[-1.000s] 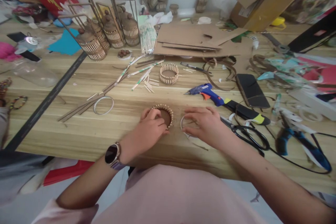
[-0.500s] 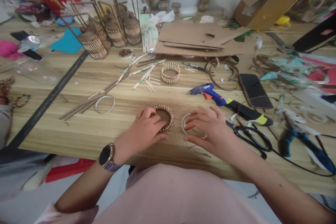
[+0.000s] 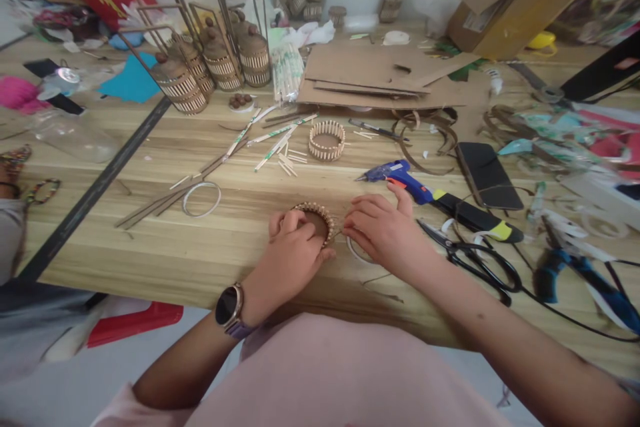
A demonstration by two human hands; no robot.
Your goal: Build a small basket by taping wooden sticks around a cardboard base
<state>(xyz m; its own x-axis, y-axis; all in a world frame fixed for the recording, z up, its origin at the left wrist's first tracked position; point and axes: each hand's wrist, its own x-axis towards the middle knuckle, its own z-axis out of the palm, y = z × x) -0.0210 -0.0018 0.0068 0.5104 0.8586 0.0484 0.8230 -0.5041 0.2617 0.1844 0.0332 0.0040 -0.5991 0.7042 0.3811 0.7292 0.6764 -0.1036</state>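
My left hand [image 3: 297,247] is wrapped round the left side of a small round basket [image 3: 329,218], a brown disc ringed by short upright sticks. It rests on the table with its near left part hidden by my fingers. Just to the right, my right hand [image 3: 375,227] has its thumb and fingertips brought together by the basket's rim. Something thin may be between them, but it is too small to make out. Beneath that hand lies a pale ring [image 3: 356,255], partly covered. A second, similar stick-rimmed basket [image 3: 327,140] stands farther back.
A blue glue gun [image 3: 395,173], a utility knife [image 3: 475,217], black scissors [image 3: 470,257] and pliers [image 3: 575,267] lie to the right, near a phone [image 3: 487,173]. Cut sticks [image 3: 285,160] and a white ring [image 3: 201,199] are left. Lantern-like pieces [image 3: 220,63] stand behind. Another person's hand [image 3: 13,163] is far left.
My right hand has moved left to the basket's rim, and its fingers have drawn together. My left hand has shifted slightly right, gripping the basket more closely.
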